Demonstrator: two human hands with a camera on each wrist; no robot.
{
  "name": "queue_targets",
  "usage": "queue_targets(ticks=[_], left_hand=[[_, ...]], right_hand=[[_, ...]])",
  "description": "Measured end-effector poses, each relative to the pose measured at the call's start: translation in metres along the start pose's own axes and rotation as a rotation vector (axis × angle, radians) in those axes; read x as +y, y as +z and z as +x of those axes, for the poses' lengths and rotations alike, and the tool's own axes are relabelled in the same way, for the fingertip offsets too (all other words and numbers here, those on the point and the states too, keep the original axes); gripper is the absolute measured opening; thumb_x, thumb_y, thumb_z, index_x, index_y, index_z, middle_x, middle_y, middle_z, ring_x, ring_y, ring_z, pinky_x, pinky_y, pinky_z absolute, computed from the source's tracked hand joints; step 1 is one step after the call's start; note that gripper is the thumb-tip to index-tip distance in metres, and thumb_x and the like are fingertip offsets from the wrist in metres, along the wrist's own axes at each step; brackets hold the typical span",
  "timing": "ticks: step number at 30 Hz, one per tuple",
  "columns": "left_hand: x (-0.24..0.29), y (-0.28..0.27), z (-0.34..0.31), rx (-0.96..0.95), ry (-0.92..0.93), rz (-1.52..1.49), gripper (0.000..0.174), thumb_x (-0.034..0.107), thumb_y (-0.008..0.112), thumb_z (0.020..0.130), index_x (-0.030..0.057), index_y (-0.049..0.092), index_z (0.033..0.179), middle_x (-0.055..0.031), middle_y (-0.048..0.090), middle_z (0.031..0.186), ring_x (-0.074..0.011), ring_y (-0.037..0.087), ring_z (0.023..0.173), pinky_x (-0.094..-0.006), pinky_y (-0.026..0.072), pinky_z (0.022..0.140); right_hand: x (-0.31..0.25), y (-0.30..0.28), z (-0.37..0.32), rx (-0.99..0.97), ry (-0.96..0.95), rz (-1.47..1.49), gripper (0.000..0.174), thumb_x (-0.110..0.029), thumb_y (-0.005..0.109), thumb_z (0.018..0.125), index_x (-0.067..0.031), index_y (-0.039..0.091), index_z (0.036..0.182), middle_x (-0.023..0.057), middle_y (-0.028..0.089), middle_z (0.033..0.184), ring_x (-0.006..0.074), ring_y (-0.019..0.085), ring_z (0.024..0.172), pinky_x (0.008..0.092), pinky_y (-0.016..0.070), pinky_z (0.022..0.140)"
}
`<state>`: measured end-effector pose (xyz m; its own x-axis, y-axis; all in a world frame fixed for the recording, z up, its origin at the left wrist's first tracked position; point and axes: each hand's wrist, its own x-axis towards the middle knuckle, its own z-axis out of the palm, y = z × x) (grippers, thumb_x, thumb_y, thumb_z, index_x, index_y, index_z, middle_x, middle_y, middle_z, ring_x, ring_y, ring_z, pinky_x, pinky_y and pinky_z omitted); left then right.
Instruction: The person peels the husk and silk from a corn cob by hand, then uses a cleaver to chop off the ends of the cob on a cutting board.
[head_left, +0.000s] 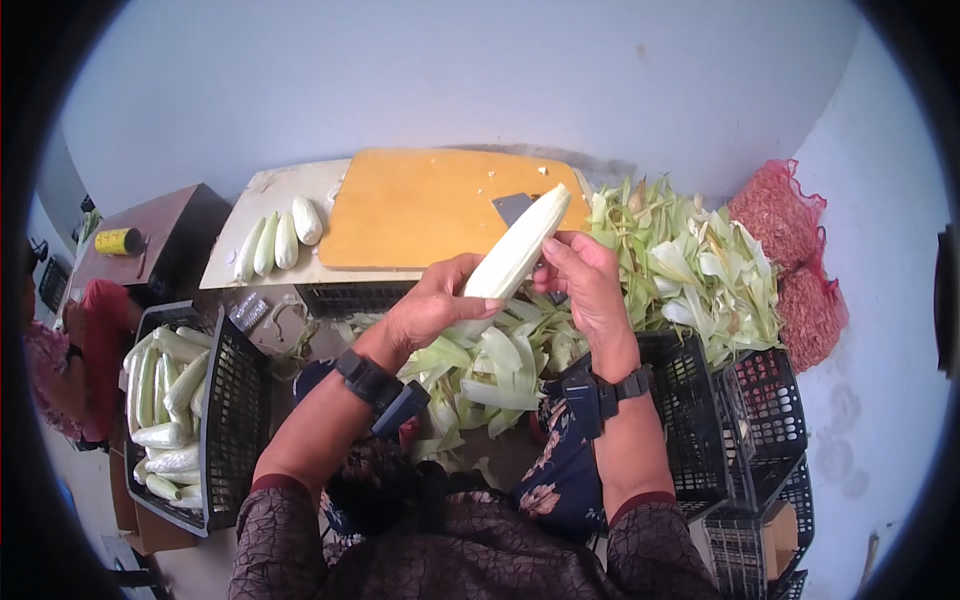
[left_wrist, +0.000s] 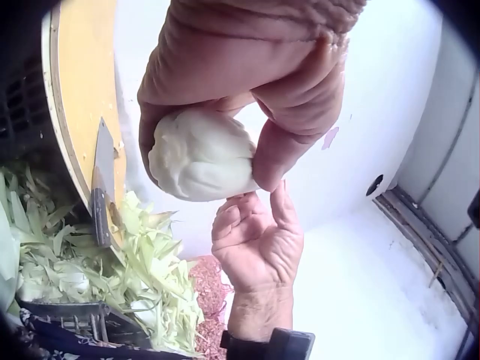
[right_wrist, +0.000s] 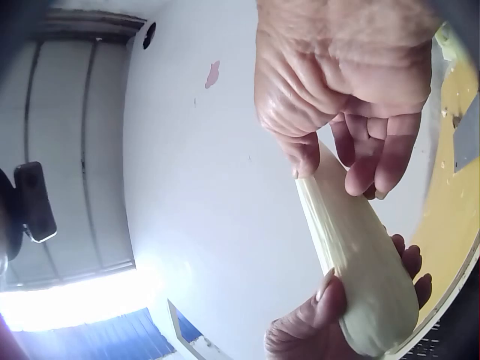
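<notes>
A heap of pale green corn husks [head_left: 690, 260] fills the right and spills toward the person's lap. The orange wooden cutting board [head_left: 430, 205] lies on the far side. Above them the long cream-white corn ear [head_left: 520, 250] tilts up and away. The left hand [head_left: 430, 305] wraps its thick base, seemingly to steady it, while the right hand [head_left: 590, 280] pinches it near the tip.

the right hand [right_wrist: 337, 82] fills the top, its thumb and fingers [right_wrist: 360, 161] pinching the narrow end of a pale corn ear [right_wrist: 360, 262] that slants down to the right. the left hand [right_wrist: 307, 334] grips the thick end from below, thumb across it. behind lies a white wall [right_wrist: 195, 187]; at the right edge, an orange cutting board [right_wrist: 442, 225].
</notes>
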<state>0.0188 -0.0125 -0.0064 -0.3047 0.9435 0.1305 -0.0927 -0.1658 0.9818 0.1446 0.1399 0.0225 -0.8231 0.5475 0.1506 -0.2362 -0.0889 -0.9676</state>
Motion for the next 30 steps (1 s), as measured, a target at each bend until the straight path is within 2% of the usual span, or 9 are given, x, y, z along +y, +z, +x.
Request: queue_targets(ticks=[3, 5, 8, 12, 18, 21, 23, 30], left_hand=[[-0.014, -0.005, 0.003, 0.094, 0.019, 0.016, 0.047, 0.006, 0.067, 0.069, -0.0047, 0.047, 0.11, -0.0085, 0.056, 0.095, -0.0142, 0.054, 0.088, -0.0265, 0.0442, 0.078], [-0.02, -0.009, 0.006, 0.121, 0.001, -0.047, 0.047, 0.004, 0.069, 0.066, -0.0041, 0.048, 0.107, -0.0081, 0.055, 0.094, -0.0141, 0.054, 0.086, -0.0256, 0.0447, 0.076], [-0.025, -0.016, 0.01, 0.183, 0.042, 0.117, 0.05, 0.006, 0.073, 0.061, -0.0033, 0.049, 0.103, -0.0096, 0.056, 0.094, -0.0163, 0.054, 0.086, -0.0277, 0.045, 0.077], [-0.023, -0.02, 0.011, 0.229, 0.057, 0.178, 0.05, 0.008, 0.074, 0.062, -0.0027, 0.048, 0.104, -0.0109, 0.057, 0.095, -0.0184, 0.055, 0.087, -0.0298, 0.045, 0.078], [-0.027, -0.021, 0.011, 0.334, 0.093, 0.436, 0.054, 0.014, 0.077, 0.059, -0.0028, 0.05, 0.104, -0.0151, 0.059, 0.094, -0.023, 0.058, 0.089, -0.0324, 0.0455, 0.079], [-0.023, -0.018, 0.008, 0.395, 0.077, 0.56, 0.055, 0.012, 0.078, 0.058, -0.0015, 0.05, 0.104, -0.0146, 0.059, 0.095, -0.023, 0.057, 0.089, -0.0319, 0.0459, 0.079], [-0.022, -0.02, 0.007, 0.445, 0.074, 0.696, 0.057, 0.015, 0.078, 0.057, -0.0018, 0.051, 0.103, -0.0169, 0.059, 0.096, -0.0262, 0.058, 0.09, -0.0336, 0.0457, 0.08], [-0.016, -0.022, 0.005, 0.482, 0.057, 0.73, 0.053, 0.018, 0.076, 0.056, -0.0048, 0.055, 0.099, -0.0208, 0.06, 0.094, -0.0308, 0.059, 0.089, -0.0359, 0.0467, 0.078]], right_hand=[[0.006, 0.008, 0.001, 0.017, 0.04, -0.083, 0.029, -0.02, 0.061, 0.083, 0.0046, 0.057, 0.098, 0.0065, 0.061, 0.082, 0.0089, 0.057, 0.064, 0.0221, 0.0488, 0.054], [0.009, 0.012, 0.002, 0.019, 0.075, -0.242, 0.028, -0.019, 0.06, 0.083, 0.0049, 0.057, 0.096, 0.0073, 0.062, 0.079, 0.009, 0.057, 0.061, 0.0216, 0.0487, 0.053], [0.012, 0.018, 0.008, 0.04, 0.091, -0.248, 0.025, -0.017, 0.059, 0.083, 0.0053, 0.058, 0.094, 0.0091, 0.063, 0.077, 0.0091, 0.057, 0.059, 0.0213, 0.0489, 0.053], [0.012, 0.022, 0.013, 0.036, 0.143, -0.225, 0.023, -0.014, 0.057, 0.083, 0.0058, 0.058, 0.094, 0.0113, 0.063, 0.079, 0.0093, 0.057, 0.058, 0.0212, 0.0488, 0.051], [0.019, 0.025, 0.019, 0.061, 0.199, -0.318, 0.021, -0.011, 0.052, 0.081, 0.0066, 0.058, 0.091, 0.0126, 0.064, 0.078, 0.0098, 0.056, 0.054, 0.0219, 0.0487, 0.048], [0.02, 0.027, 0.022, 0.085, 0.267, -0.368, 0.02, -0.01, 0.05, 0.079, 0.0068, 0.058, 0.087, 0.0127, 0.063, 0.074, 0.01, 0.056, 0.052, 0.0221, 0.0477, 0.045], [0.021, 0.03, 0.026, 0.094, 0.321, -0.453, 0.018, -0.009, 0.049, 0.078, 0.0061, 0.058, 0.081, 0.0134, 0.063, 0.069, 0.0104, 0.055, 0.049, 0.0221, 0.0459, 0.041], [0.022, 0.034, 0.032, 0.1, 0.366, -0.425, 0.015, -0.008, 0.05, 0.076, 0.0045, 0.057, 0.075, 0.013, 0.06, 0.062, 0.0109, 0.052, 0.043, 0.0217, 0.0447, 0.039]])
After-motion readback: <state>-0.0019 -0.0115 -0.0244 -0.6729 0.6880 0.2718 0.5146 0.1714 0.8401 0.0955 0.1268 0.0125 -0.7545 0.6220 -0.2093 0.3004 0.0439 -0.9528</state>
